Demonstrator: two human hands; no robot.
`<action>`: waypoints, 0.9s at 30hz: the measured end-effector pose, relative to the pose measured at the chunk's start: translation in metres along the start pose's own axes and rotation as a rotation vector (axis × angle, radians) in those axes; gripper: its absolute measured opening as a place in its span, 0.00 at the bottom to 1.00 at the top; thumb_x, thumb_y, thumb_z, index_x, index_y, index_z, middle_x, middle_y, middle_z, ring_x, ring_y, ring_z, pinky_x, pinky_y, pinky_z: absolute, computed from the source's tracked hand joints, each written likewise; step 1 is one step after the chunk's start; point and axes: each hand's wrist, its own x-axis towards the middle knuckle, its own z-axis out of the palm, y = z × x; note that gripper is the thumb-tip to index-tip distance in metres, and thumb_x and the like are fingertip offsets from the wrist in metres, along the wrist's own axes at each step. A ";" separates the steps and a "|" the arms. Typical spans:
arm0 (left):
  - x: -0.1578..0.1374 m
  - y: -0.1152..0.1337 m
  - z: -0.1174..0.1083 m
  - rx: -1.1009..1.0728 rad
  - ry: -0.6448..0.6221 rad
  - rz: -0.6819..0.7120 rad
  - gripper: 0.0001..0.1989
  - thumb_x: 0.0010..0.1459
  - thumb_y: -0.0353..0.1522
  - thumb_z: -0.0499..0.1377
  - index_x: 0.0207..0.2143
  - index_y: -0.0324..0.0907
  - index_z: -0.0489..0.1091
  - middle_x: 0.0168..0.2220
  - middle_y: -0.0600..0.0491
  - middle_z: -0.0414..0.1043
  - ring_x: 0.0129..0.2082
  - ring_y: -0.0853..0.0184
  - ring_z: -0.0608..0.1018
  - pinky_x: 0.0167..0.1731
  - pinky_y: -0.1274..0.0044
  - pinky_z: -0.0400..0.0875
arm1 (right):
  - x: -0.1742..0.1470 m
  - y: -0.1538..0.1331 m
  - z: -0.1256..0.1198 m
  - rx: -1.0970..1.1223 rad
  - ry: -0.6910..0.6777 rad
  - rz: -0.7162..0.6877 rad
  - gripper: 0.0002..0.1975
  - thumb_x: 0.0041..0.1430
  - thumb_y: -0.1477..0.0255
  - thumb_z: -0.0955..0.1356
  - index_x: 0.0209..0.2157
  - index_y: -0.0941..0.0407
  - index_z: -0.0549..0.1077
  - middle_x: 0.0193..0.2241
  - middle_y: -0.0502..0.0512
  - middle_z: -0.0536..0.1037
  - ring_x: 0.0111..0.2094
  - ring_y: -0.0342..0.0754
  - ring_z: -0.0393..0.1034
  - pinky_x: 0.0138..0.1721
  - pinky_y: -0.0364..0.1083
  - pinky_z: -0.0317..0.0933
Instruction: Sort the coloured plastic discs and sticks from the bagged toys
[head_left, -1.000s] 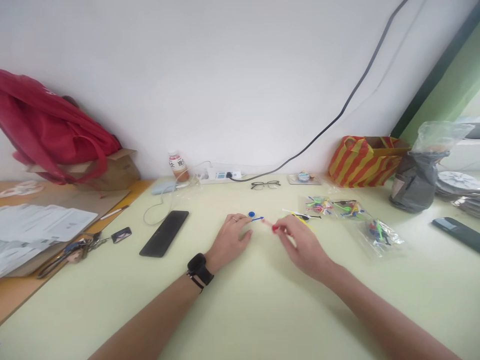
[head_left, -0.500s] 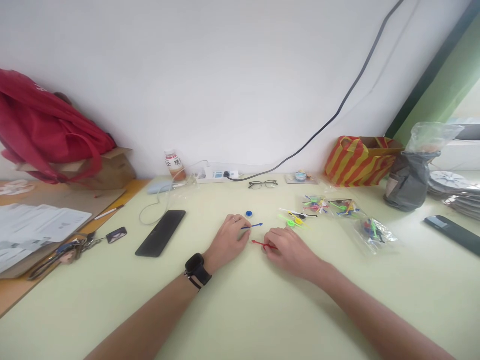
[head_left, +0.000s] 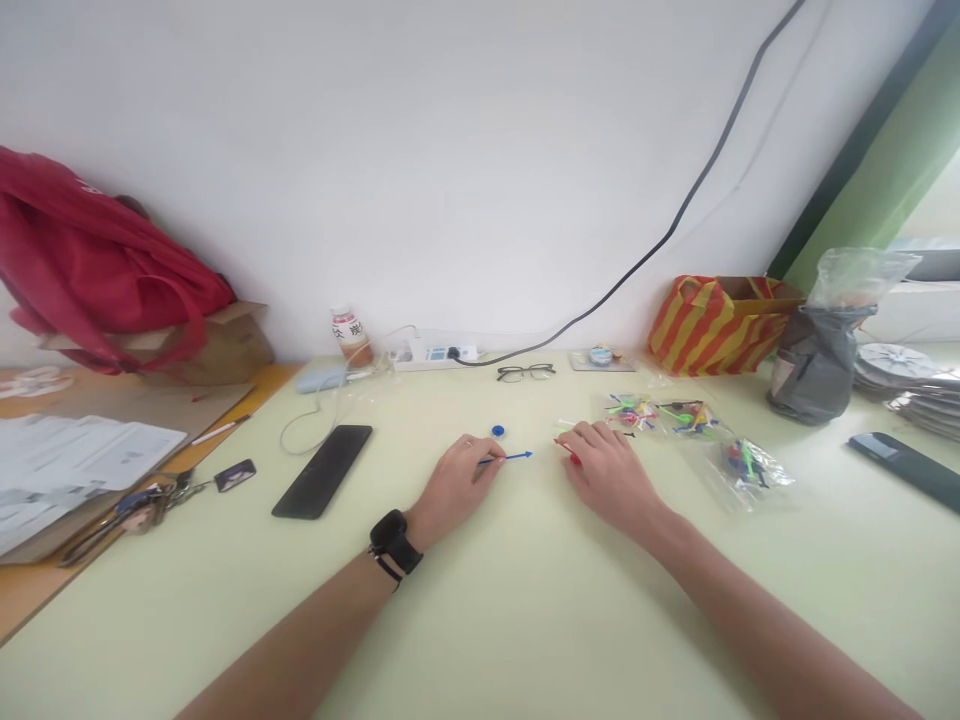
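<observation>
My left hand (head_left: 459,482), with a ring and a black watch at the wrist, pinches a blue plastic arrow (head_left: 517,457) whose tip points right. Just beyond it on the table lies a small round blue piece (head_left: 498,431). My right hand (head_left: 609,472) is closed on a red plastic arrow (head_left: 568,450); the tip shows past the fingers and the rest is hidden. The loose coloured plastic pieces behind my right hand are mostly covered by it; the end of a black piece (head_left: 628,434) sticks out.
Clear bags of coloured pieces (head_left: 750,468) lie to the right. Glasses (head_left: 525,372), a power strip (head_left: 435,357) and a bottle (head_left: 351,338) stand along the wall. A black phone (head_left: 322,472) lies left, another phone (head_left: 907,465) far right. A striped bag (head_left: 720,330) is at the back right.
My right hand has moved right and away from me with the red arrow, over the loose pieces. The left hand, still holding the blue arrow, has barely moved.
</observation>
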 end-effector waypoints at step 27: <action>-0.005 0.003 0.005 0.018 -0.078 0.120 0.20 0.70 0.37 0.57 0.62 0.48 0.69 0.60 0.46 0.72 0.65 0.53 0.67 0.65 0.57 0.64 | -0.003 -0.021 0.004 0.495 0.127 0.010 0.09 0.68 0.75 0.63 0.46 0.52 0.72 0.43 0.58 0.80 0.41 0.52 0.76 0.43 0.52 0.69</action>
